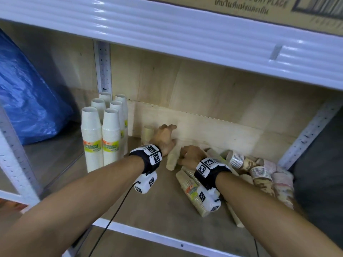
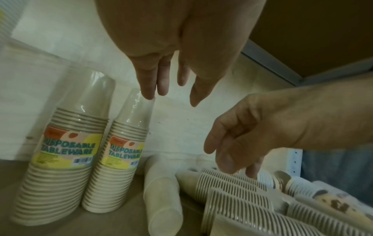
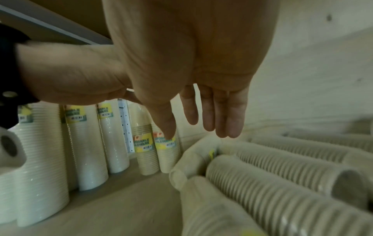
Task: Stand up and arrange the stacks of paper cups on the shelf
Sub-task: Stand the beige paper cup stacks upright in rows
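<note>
Several white cup stacks (image 1: 91, 138) (image 3: 86, 143) stand wrapped at the shelf's left. Behind them to the right stand two beige stacks labelled "Disposable Tableware" (image 2: 64, 151) (image 2: 123, 151) against the back wall. My left hand (image 1: 165, 136) (image 2: 171, 89) hovers over them with fingers extended, one fingertip touching the top of the right-hand one. One beige stack (image 1: 172, 160) (image 2: 161, 199) lies on the board between my hands. My right hand (image 1: 187, 154) (image 3: 201, 124) holds nothing, its straight fingers just above a pile of lying beige stacks (image 1: 191, 190) (image 3: 272, 183).
More lying stacks, some with a brown pattern (image 1: 263, 180), fill the right corner. A blue bag (image 1: 24, 89) sits in the bay to the left. The white beam (image 1: 167, 34) of the upper shelf hangs low overhead, with a cardboard box (image 1: 259, 8) on it. Perforated uprights (image 1: 104, 67) (image 1: 311, 132) frame the bay.
</note>
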Tool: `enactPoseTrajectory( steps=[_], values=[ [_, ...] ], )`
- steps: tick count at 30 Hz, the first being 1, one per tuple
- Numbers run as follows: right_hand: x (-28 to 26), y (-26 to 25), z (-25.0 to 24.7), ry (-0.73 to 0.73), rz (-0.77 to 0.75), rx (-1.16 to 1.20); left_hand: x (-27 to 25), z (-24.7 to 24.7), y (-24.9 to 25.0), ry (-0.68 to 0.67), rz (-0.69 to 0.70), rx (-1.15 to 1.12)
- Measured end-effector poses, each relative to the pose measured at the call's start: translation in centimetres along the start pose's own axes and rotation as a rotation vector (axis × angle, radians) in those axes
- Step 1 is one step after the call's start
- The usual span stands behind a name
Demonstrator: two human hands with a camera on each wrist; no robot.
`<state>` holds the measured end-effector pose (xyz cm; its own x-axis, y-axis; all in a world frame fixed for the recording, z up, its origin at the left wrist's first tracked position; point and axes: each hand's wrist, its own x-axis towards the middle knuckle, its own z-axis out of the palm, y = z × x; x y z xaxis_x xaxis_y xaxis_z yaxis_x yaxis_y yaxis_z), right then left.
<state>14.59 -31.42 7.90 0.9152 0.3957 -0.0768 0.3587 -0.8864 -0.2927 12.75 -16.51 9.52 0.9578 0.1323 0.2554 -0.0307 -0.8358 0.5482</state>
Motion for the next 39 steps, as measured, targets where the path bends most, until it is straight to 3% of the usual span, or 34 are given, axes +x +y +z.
enactPoseTrajectory(
  steps=[15,26,39],
  values=[
    [-2.5,1.6,2.8,-0.021,-0.033,0.033,-1.7,1.9,-0.8,-0.017,0.11,-0.031],
    [-3.0,1.8,5.0,-0.023,0.044,0.053,-2.6,5.2,-3.2,-0.202,-0.121,-0.149],
    [-3.5,2.4,5.8,-0.138,0.115,0.097,-2.0,7.5,-4.5,-0.251,-0.306,-0.248]
  ],
)
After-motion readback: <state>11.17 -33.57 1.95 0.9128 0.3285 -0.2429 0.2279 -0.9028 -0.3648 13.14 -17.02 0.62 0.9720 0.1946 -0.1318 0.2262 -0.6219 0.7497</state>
